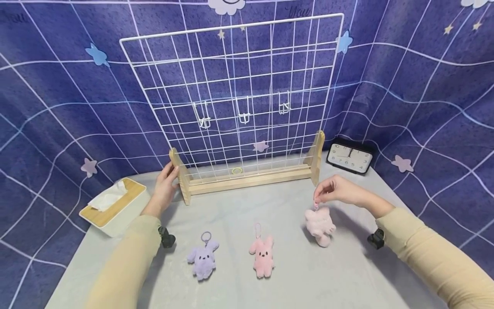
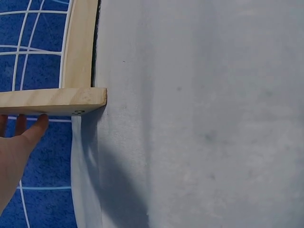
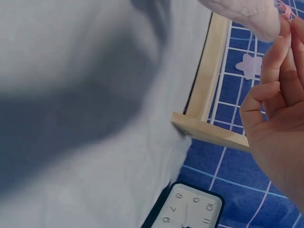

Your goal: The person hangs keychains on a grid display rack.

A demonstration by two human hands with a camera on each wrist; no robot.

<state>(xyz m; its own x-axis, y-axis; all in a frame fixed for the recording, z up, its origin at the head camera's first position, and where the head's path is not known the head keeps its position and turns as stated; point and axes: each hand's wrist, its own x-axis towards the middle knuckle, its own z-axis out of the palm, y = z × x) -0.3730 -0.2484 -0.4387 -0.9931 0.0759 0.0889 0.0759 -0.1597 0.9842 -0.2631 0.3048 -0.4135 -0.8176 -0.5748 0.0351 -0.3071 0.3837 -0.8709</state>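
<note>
My right hand (image 1: pixel 337 190) pinches the pink clasp (image 3: pixel 286 9) at the top of a pale pink plush keychain (image 1: pixel 320 224). The plush hangs close above the table on the right side. My left hand (image 1: pixel 165 187) rests its fingers against the outer side of the left wooden end piece (image 2: pixel 52 98) of a stand. That stand holds up a white wire grid (image 1: pixel 251 81). A purple plush keychain (image 1: pixel 203 262) and a pink plush keychain (image 1: pixel 263 259) lie face up in front, side by side.
Three white hooks hang on the grid, among them the middle hook (image 1: pixel 244 117). A tissue box (image 1: pixel 119 210) stands at the left. A black-framed clock (image 1: pixel 350 156) stands at the back right. Behind everything is a blue patterned curtain (image 1: pixel 50 98).
</note>
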